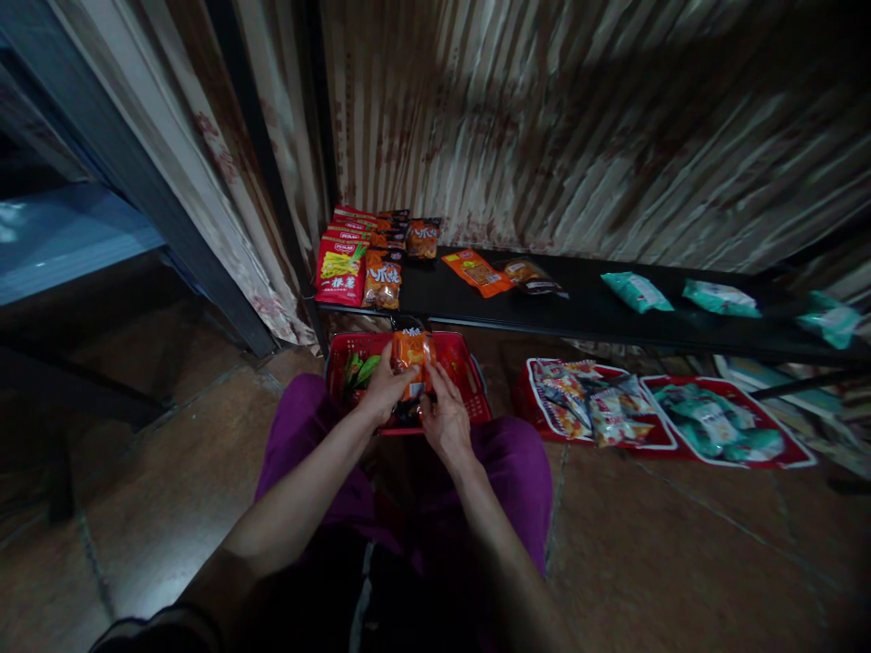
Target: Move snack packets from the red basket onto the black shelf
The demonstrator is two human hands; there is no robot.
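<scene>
Presently, centre of frame: one orange-and-black snack packet (pixel 412 352), printed side up, held over a red basket (pixel 480 401). Left hand (pixel 385 384): closed on the packet's left side, thumb laid across the front. Right hand (pixel 446 414): gripping the right edge and lower end, fingers extended along it. Basket contents: a green-printed pack (pixel 360 370) at left; remainder partly hidden by hands and packet.

Across the middle, right of centre: one black shelf (pixel 578 313). On its left end, upright: a row of red packets (pixel 340 272) with yellow print; beside it, a row of orange packets (pixel 383 281); behind these, to the right, a single orange packet (pixel 423 238). Lying flat, near centre: a bright orange pouch (pixel 478 272), touching a dark brown packet (pixel 532 277). Toward the right edge: three teal packets (pixel 638 292), spaced apart.

Below the shelf, right of frame: two white-rimmed red baskets (pixel 528 399), side by side; the left holds mixed packets (pixel 568 399), the right teal bags (pixel 714 422).
</scene>
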